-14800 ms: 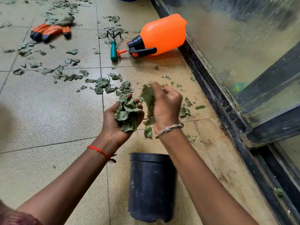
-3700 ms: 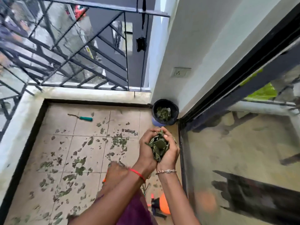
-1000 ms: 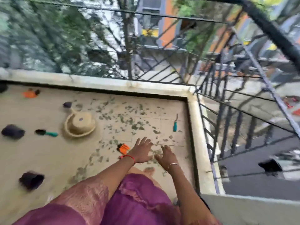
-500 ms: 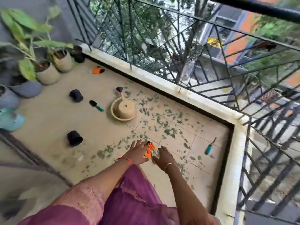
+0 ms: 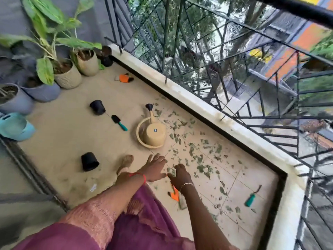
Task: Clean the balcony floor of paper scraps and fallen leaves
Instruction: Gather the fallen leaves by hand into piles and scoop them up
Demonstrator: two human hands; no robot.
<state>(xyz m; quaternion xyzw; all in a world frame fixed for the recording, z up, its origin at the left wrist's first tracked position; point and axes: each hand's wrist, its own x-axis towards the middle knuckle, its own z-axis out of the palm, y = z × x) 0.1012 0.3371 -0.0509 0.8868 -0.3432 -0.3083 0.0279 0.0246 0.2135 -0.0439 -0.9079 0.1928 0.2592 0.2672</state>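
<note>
Gathering leaves [image 5: 203,168] by hand
Left hand [image 5: 155,168] spread wide; right hand [image 5: 180,175] curled, hold unclear. A hard sweep could push leaves at 2 o'clock through the railing [image 5: 297,8].

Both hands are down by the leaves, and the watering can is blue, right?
No. The head view shows the watering can is beige, not blue. The left hand and right hand are down by the leaves.

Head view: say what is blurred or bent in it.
Head view: the wide-angle lens bows the railing; motion blur softens the left hand, the right hand and the frame's lower-left corner; the watering can looks fairly sharp; even daylight, no hard shadows.
</note>
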